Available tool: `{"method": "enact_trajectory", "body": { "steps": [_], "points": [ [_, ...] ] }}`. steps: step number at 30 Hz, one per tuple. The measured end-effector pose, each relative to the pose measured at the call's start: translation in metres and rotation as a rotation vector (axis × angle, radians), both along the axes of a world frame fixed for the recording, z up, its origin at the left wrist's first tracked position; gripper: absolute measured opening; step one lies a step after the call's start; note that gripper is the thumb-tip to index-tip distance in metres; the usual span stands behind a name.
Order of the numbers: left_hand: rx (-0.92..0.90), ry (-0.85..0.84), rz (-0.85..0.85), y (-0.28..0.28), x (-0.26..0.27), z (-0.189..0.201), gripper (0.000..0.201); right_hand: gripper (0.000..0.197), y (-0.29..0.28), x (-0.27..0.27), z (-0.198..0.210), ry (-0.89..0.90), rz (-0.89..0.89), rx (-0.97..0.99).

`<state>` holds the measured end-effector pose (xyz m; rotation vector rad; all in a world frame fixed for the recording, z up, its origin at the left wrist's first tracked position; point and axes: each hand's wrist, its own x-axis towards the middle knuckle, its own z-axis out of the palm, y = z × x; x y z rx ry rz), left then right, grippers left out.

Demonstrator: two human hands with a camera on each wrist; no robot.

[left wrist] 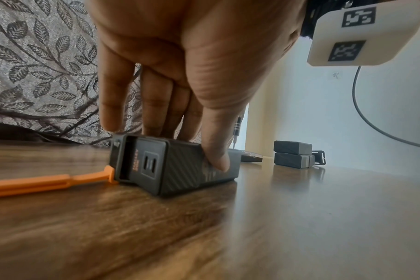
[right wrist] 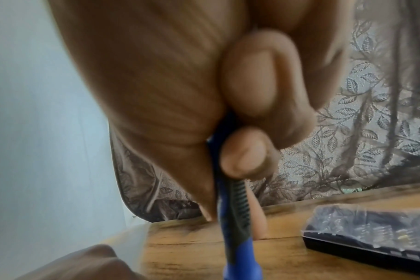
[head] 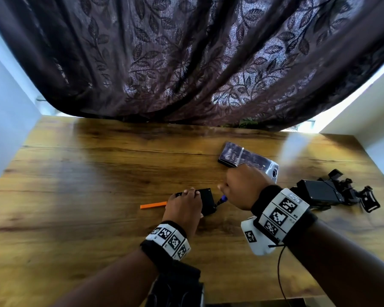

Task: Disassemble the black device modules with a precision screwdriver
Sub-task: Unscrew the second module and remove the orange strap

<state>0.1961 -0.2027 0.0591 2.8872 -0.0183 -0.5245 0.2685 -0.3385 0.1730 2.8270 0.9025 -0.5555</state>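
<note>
Orange pry tool (head: 153,205) lies on the table (head: 75,173), just left of the left hand (head: 183,207), whose fingers (left wrist: 113,106) press atop the black module (left wrist: 180,166), thumb on its side. Right hand (head: 242,187) grips the screwdriver (right wrist: 233,217), tip at the module's right edge.

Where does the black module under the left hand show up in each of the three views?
Head: the module lies centre frame on the table, partly under the left hand.
Left wrist: centre, the module, fingers on top and thumb on its side.
Right wrist: not in it; only the right hand gripping the screwdriver.
Shared landmark: the leaf-patterned curtain, behind the table in all three.
</note>
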Motion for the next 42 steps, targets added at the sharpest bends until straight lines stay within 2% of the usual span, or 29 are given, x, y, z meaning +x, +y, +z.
{"method": "enact_trajectory", "body": {
  "steps": [4,7,10,13,19,25,28,29,30,32,33,35,38,39,42],
  "points": [
    [0.006,-0.012,0.017,-0.003,0.000,-0.005,0.066,0.032,0.003,-0.004,0.006,-0.068,0.074,-0.011],
    [0.025,-0.020,0.018,-0.003,-0.002,-0.010,0.066,0.030,0.000,-0.004,0.011,-0.079,0.069,0.087],
    [0.077,0.016,-0.059,-0.003,-0.010,-0.014,0.063,0.028,-0.024,0.000,0.012,-0.049,-0.059,0.293],
    [0.142,0.044,-0.147,-0.005,-0.018,-0.012,0.070,0.020,-0.060,0.003,0.011,-0.038,-0.210,0.486],
    [0.173,0.061,-0.235,-0.016,-0.021,-0.011,0.068,0.017,-0.115,0.008,-0.019,-0.014,-0.408,0.658],
    [0.084,-0.032,-0.240,-0.010,-0.021,-0.021,0.061,0.002,-0.123,0.004,-0.034,0.111,-0.463,0.863],
    [-0.020,-0.086,-0.231,-0.003,-0.018,-0.018,0.054,0.002,-0.122,0.003,-0.039,0.135,-0.475,0.964],
    [-0.104,-0.113,-0.179,0.002,-0.019,-0.018,0.055,0.003,-0.120,0.003,-0.040,0.144,-0.480,0.996],
    [-0.221,-0.157,-0.060,0.009,-0.021,-0.017,0.054,0.004,-0.118,0.003,-0.041,0.160,-0.486,1.026],
    [-0.445,-0.283,0.294,0.023,-0.022,-0.023,0.047,0.006,-0.119,0.001,-0.040,0.180,-0.498,1.072],
    [-0.481,-0.342,0.468,0.033,-0.021,-0.029,0.041,0.007,-0.117,0.000,-0.041,0.189,-0.494,1.087],
    [-0.448,-0.329,0.669,0.054,-0.013,-0.040,0.035,0.007,-0.112,-0.001,-0.043,0.206,-0.484,1.116],
    [-0.611,-0.062,0.708,0.070,-0.002,-0.050,0.046,0.007,-0.101,-0.005,-0.047,0.248,-0.487,1.130],
    [-0.652,-0.001,0.701,0.071,0.000,-0.053,0.044,0.007,-0.097,-0.007,-0.047,0.263,-0.488,1.133],
    [-0.779,-0.001,0.738,0.072,0.000,-0.056,0.029,0.006,-0.086,-0.011,-0.047,0.290,-0.479,1.146]
  ]
}}
